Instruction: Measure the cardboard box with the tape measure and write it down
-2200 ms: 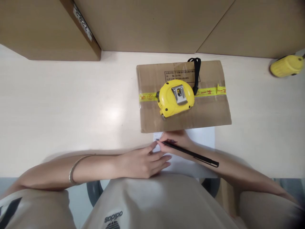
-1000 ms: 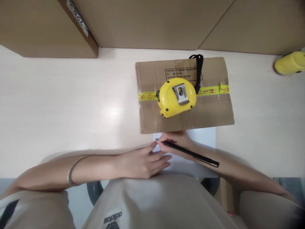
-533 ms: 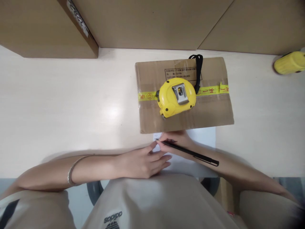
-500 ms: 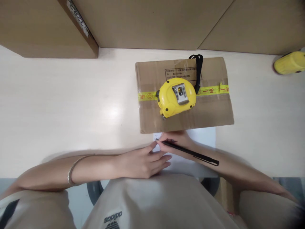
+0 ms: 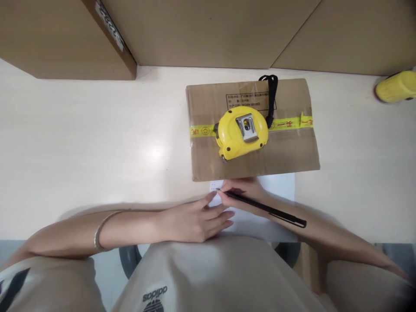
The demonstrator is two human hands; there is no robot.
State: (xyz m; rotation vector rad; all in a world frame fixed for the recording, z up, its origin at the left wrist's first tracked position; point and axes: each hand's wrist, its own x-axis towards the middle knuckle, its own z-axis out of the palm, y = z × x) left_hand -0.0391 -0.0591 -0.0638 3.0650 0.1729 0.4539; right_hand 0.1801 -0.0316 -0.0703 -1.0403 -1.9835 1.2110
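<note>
Between the fingers of my right hand [image 5: 243, 190] is a black pen [image 5: 269, 210], slanting down to the right, its tip on a white sheet of paper [image 5: 250, 223]. Small dark marks show at the sheet's upper left. My left hand [image 5: 195, 220] lies flat with its fingers spread, the fingertips resting on the paper. Just beyond my hands is a cardboard box [image 5: 286, 154] with yellow printed tape, which hides the sheet's top edge. A yellow tape measure [image 5: 232, 134] with a metal clip and black wrist strap [image 5: 272, 97] lies on the box.
Large cardboard boxes [image 5: 201, 34] line the back of the pale table [image 5: 97, 143]. Another one [image 5: 65, 43] juts forward at the far left. A yellow object [image 5: 394, 87], cut off by the frame, lies at the right edge.
My right hand has shifted slightly to the right with the pen, and small marks show left of the tip. My left hand stays in place.
</note>
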